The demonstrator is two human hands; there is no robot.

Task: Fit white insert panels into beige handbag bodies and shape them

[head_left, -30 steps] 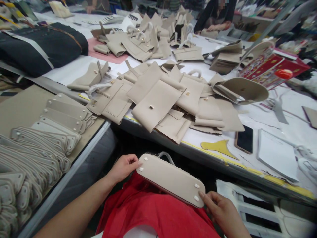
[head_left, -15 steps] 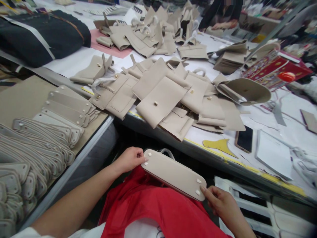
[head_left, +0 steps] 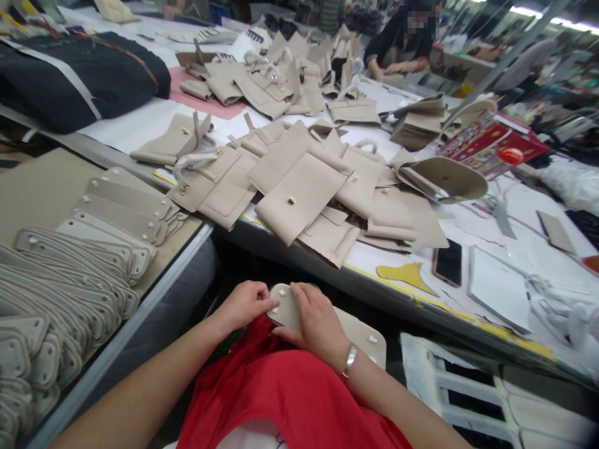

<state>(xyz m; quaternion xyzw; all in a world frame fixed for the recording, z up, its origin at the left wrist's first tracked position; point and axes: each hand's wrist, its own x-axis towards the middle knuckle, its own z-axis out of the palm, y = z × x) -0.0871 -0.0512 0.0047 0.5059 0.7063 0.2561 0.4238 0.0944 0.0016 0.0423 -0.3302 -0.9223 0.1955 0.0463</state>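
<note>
A beige leather handbag (head_left: 362,330) lies on my lap, its flat base facing up, with small pale studs near the corners. My left hand (head_left: 246,305) grips the base's left end. My right hand (head_left: 313,324) lies across that same end close to the left hand, covering much of it. A silver bangle (head_left: 349,360) circles my right wrist. Beneath the bag and my forearms is a red cloth apron (head_left: 281,386). The bag's handle is hidden in this view.
Ahead, a long table holds many beige leather bag panels (head_left: 299,193). A phone (head_left: 448,262), a yellow template (head_left: 407,274) and a white pad (head_left: 498,290) lie near its edge. Rows of leather strips (head_left: 84,262) fill a board at left. A co-worker (head_left: 397,47) sits opposite. A white rack (head_left: 468,386) stands lower right.
My right hand has moved from the bag's right end across to its left end, beside my left hand. The view has shifted slightly.
</note>
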